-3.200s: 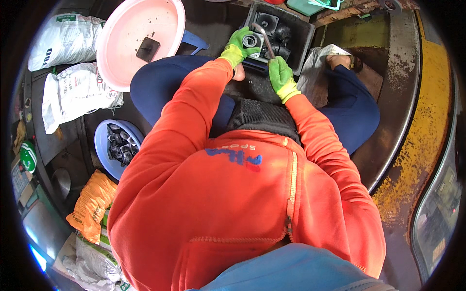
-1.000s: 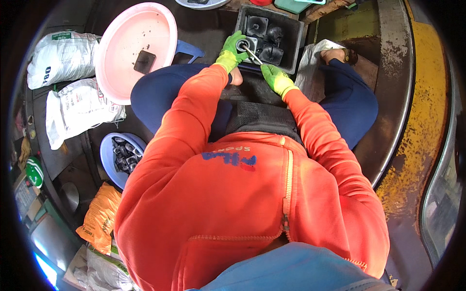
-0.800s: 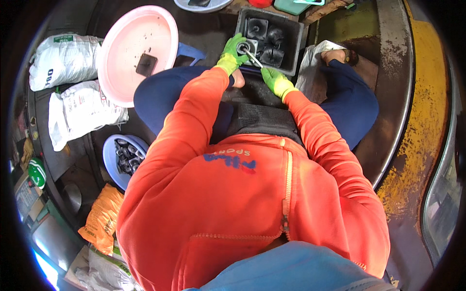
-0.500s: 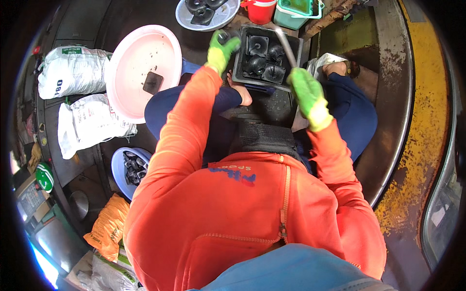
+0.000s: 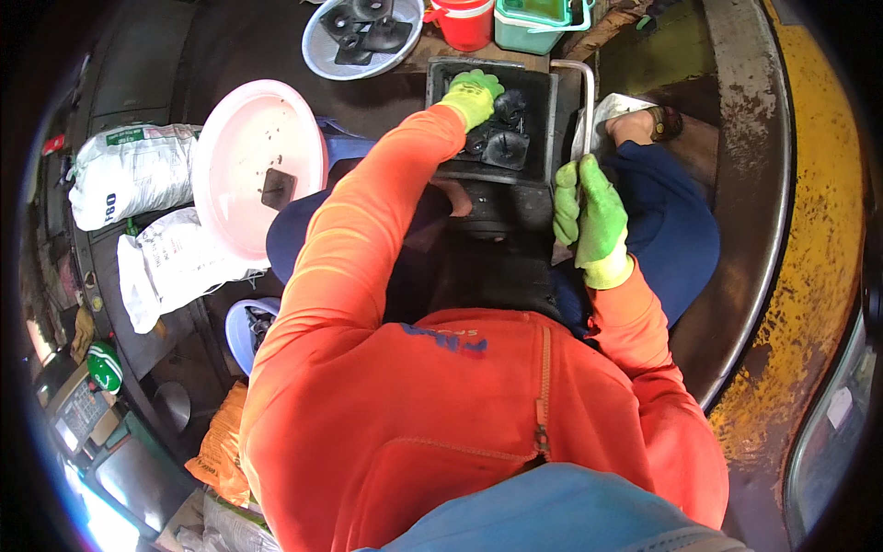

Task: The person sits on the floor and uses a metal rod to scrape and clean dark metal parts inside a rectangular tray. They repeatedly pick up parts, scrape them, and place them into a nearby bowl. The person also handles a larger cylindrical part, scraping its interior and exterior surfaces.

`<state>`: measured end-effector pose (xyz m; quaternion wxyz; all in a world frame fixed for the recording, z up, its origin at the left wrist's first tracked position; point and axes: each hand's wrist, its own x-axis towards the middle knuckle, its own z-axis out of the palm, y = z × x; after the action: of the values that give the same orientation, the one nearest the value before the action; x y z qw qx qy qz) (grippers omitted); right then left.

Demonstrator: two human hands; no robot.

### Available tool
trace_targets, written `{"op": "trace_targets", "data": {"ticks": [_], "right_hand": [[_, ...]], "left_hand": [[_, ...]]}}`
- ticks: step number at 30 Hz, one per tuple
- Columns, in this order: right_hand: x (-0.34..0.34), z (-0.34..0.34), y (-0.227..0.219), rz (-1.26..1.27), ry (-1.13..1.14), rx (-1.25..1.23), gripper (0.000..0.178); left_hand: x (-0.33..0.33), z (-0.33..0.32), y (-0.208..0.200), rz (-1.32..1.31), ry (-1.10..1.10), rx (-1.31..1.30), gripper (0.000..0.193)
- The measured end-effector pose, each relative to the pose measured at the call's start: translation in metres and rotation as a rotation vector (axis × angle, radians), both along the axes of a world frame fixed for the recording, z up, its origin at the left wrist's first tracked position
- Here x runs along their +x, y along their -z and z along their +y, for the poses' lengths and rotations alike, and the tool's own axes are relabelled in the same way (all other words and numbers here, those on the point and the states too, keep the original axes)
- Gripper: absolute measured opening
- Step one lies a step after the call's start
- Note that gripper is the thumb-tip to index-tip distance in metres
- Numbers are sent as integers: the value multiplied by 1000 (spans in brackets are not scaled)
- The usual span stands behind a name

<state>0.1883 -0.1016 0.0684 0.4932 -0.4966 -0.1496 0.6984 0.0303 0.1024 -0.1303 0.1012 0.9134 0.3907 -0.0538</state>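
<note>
My left hand [image 5: 474, 98], in a green-and-yellow glove, reaches into the left side of a dark rectangular tray [image 5: 544, 120]. Its fingers curl downward, and whatever they grip is hidden beneath the glove. Beside it in the tray sit several black moulded parts [image 5: 505, 149] with square bases and round raised centres. To the tray's right, my gloved right hand [image 5: 593, 210] holds the lower end of a metal rod [image 5: 589, 101] between thumb and fingers. The rod stands up from the hand and bends left at its top.
A white basket [image 5: 315, 55] of black parts stands beyond the tray, near a red bucket [image 5: 464, 26] and a green container [image 5: 532, 35]. At left are a pink basin [image 5: 216, 166] with one flat dark piece, white sacks [image 5: 138, 175] and a blue basin [image 5: 237, 339].
My left hand has moved right and down into the tray; the round black part it held is now out of sight. My right hand has lowered slightly, with the rod more upright.
</note>
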Motion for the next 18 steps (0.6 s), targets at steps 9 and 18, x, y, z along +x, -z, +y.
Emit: {"op": "trace_targets", "data": {"ticks": [9,18], "right_hand": [[-2,3,5,-11,-26,-37,35],[-14,31,60,-129,135,-211,47]], "left_hand": [[34,18,23,397,-4,72,20],[-23,-44,-100,-215,76,258,14]]}}
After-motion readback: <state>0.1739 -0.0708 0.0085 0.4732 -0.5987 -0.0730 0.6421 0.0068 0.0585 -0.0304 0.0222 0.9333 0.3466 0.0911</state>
